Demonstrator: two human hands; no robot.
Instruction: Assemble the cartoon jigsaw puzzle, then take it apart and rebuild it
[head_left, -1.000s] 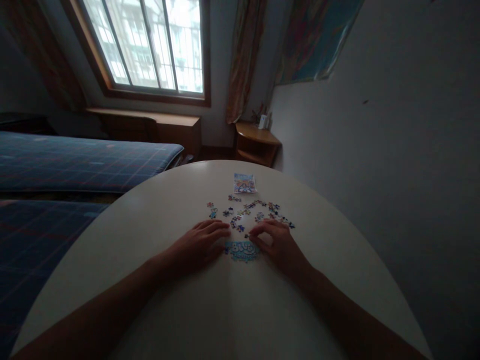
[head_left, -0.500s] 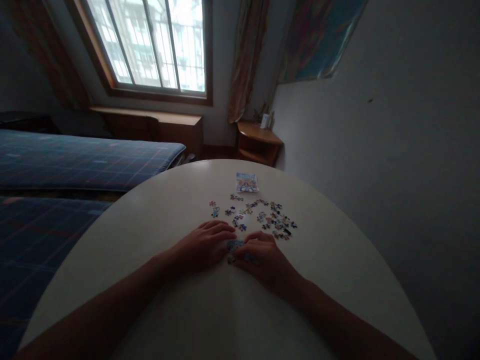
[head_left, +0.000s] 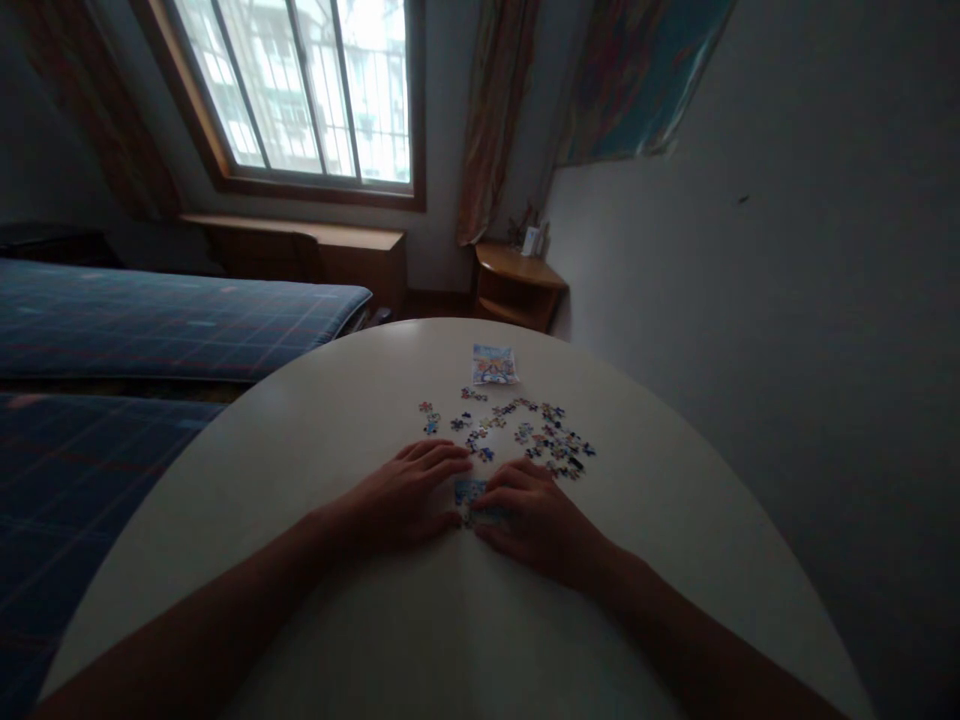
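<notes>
A small, partly joined jigsaw puzzle [head_left: 469,491] lies on the white table between my two hands. My left hand [head_left: 412,490] rests flat and open at its left side, fingers stretched forward and thumb by its near left edge. From the right, my right hand [head_left: 529,510] curls over the puzzle, thumb on the near side and fingers on the far side, gripping its right part. That hand hides much of the puzzle. Beyond my fingers are several loose jigsaw pieces [head_left: 556,442], heaped thickest at the right.
At the far side of the round white table [head_left: 315,400] lies a small printed picture packet [head_left: 494,366]. A bed with a plaid cover [head_left: 172,320] stands to the left. A wooden corner shelf [head_left: 517,265] and a window [head_left: 300,90] are behind the table.
My right hand has shifted slightly to the right and lowered onto the puzzle, its thumb drawn back, uncovering more of the puzzle's left part. My left hand has barely moved.
</notes>
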